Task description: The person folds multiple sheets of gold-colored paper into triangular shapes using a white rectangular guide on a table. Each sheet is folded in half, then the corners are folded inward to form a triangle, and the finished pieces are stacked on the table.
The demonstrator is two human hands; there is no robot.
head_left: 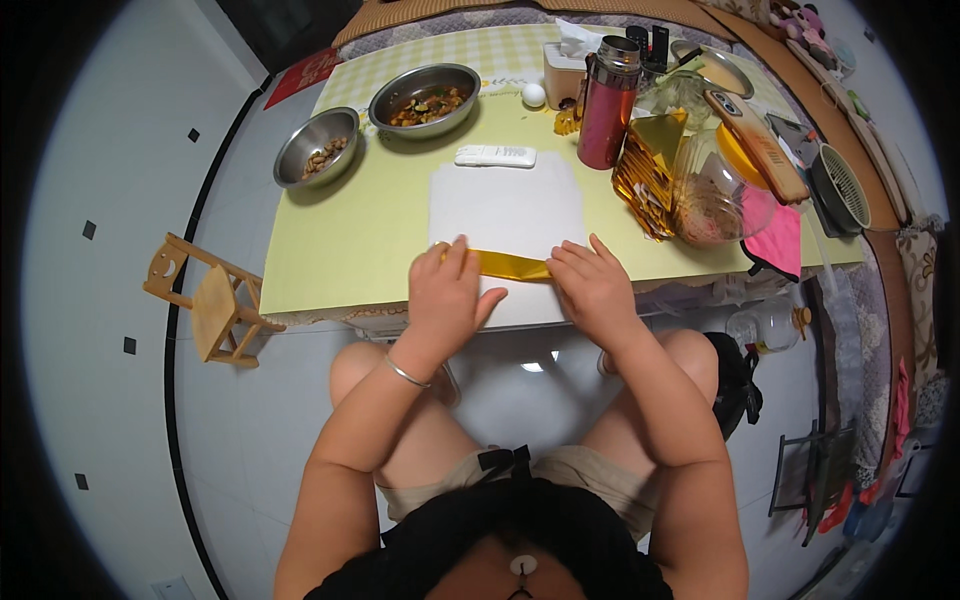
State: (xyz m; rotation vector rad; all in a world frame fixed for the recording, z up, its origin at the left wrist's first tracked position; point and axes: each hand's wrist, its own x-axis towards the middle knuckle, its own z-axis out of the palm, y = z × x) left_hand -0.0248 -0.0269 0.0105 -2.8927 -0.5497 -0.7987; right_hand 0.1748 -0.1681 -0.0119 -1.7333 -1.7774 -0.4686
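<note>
A strip of gold foil paper (512,265), narrow and shiny, lies crosswise near the front edge of a white sheet or board (505,205). My left hand (445,295) rests over the strip's left end, fingers stretched forward and thumb out to the side. Over its right end lies my right hand (595,288), fingers spread, with the thumb hidden. Both hands press from above, and neither closes around the foil. Beyond the sheet is a white flat packet (495,156). Folded gold foil pieces (648,178) are stacked to the right.
Two steel bowls (424,100) with food stand at the far left. A red thermos (607,105), a clear plastic jar (705,195), a phone (757,140) and a pink cloth (775,235) crowd the right side. A small wooden chair (215,300) stands left of the table.
</note>
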